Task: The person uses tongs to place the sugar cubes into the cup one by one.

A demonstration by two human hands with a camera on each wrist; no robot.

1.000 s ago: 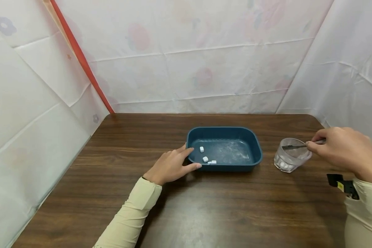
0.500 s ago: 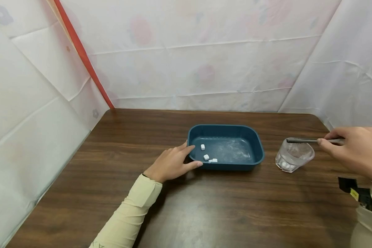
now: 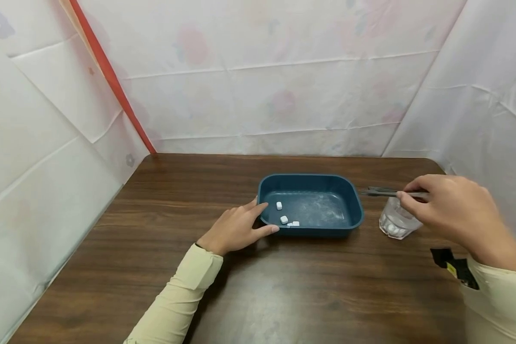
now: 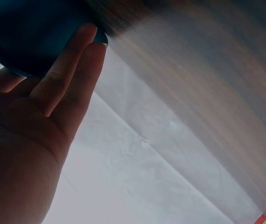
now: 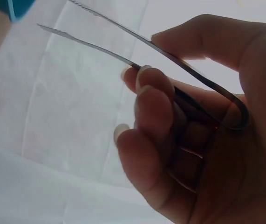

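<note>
The blue rectangular tray (image 3: 327,233) stands mid-table. My left hand (image 3: 236,228) rests at its left end, with straight fingers (image 4: 65,77) against the outside and the thumb along the near rim. Inside the tray, two small white cubes (image 3: 279,206) sit toward the left; other white pieces show only partly above the near rim. My right hand (image 3: 453,212) holds small metal tongs (image 3: 377,192) between thumb and curled fingers. Their serrated tips are apart with nothing between them, near the tray's right rim. Below the right hand, a clear glass (image 3: 395,220) holds several white pieces.
The dark wooden table (image 3: 284,286) ends at a pale patterned curtain (image 3: 249,95) behind and on both sides. A red strip (image 3: 112,76) runs down the back left corner. The glass stands just right of the tray.
My right hand first lifted the tongs from the glass and drew them right, then carried them left toward the tray, their tips spreading. The left hand and the cubes stay put.
</note>
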